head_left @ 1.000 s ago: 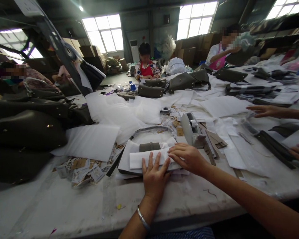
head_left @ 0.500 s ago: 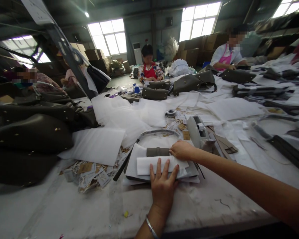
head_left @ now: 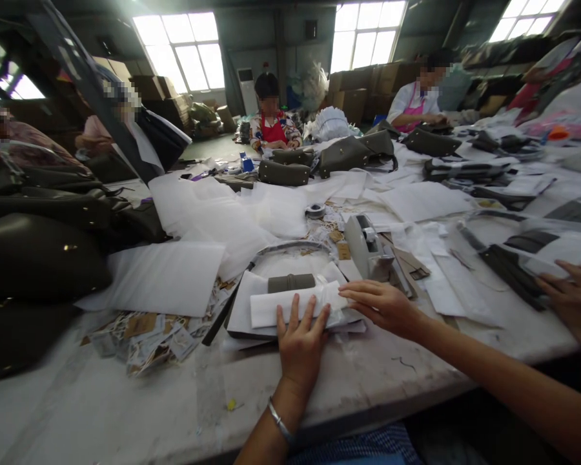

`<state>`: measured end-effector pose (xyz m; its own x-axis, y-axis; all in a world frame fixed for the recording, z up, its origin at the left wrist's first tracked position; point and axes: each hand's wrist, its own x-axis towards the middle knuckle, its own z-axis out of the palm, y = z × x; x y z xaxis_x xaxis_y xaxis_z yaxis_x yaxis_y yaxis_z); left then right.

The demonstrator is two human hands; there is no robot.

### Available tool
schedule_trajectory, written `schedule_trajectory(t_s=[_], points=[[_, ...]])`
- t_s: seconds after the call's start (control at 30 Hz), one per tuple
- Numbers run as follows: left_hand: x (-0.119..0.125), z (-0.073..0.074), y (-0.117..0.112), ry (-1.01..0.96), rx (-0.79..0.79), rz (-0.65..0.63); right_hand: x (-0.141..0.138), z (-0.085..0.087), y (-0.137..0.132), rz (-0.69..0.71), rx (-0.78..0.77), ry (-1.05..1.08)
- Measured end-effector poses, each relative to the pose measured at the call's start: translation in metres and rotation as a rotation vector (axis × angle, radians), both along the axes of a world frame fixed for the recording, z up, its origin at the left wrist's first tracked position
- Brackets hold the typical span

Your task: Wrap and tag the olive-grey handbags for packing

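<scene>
A dark olive handbag (head_left: pixel 244 332) lies flat on the table, with white foam sheeting over its front and a wrapped handle (head_left: pixel 290 247) arching behind. Across it rests a folded white foam strip (head_left: pixel 264 312), just below an olive strap piece (head_left: pixel 290 283). My left hand (head_left: pixel 301 339) presses on this strip with fingers spread flat. At the strip's right end, my right hand (head_left: pixel 385 309) has its fingers stretched out, the tips at a shiny clear patch that looks like tape. A grey tape dispenser (head_left: pixel 361 248) stands behind my right hand.
Tags with cords (head_left: pixel 157 336) lie heaped at left, beside foam sheets (head_left: pixel 155 274). Olive bags (head_left: pixel 33 258) are piled at far left. A tape roll (head_left: pixel 315 210) sits behind the handbag. At right, another person's hands (head_left: pixel 569 290) touch a wrapped bag. Co-workers sit across the table.
My right hand has shifted from the strap piece to the strip's right end, its fingers straightening. My left hand stays flat on the strip. Another person's hands have come into view at right.
</scene>
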<state>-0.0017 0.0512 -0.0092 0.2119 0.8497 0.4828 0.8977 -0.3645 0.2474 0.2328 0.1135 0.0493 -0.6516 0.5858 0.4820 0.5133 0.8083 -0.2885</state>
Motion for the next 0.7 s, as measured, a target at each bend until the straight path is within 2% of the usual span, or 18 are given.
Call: schedule_trajectory(t_s=[0.1,0.2,0.27,0.33,0.53,0.7], points=[[-0.001,0.004,-0.001,0.005,-0.049,-0.011,0.025,-0.024,-0.059,-0.049,0.037,0.012],[-0.001,0.008,-0.002,0.048,-0.08,-0.004,0.031,-0.049,-0.092,-0.056,0.006,-0.124],[-0.001,0.011,-0.003,0.077,-0.084,0.002,0.026,-0.059,-0.097,-0.08,0.017,-0.158],[0.0,0.014,-0.003,0.098,-0.081,0.001,0.017,-0.063,-0.092,-0.085,0.06,-0.157],[0.0,0.019,-0.004,0.111,-0.059,0.0,-0.002,-0.055,-0.076,-0.014,0.186,-0.101],[0.0,0.019,-0.004,0.107,-0.048,0.004,-0.012,-0.055,-0.09,-0.014,0.165,-0.002]])
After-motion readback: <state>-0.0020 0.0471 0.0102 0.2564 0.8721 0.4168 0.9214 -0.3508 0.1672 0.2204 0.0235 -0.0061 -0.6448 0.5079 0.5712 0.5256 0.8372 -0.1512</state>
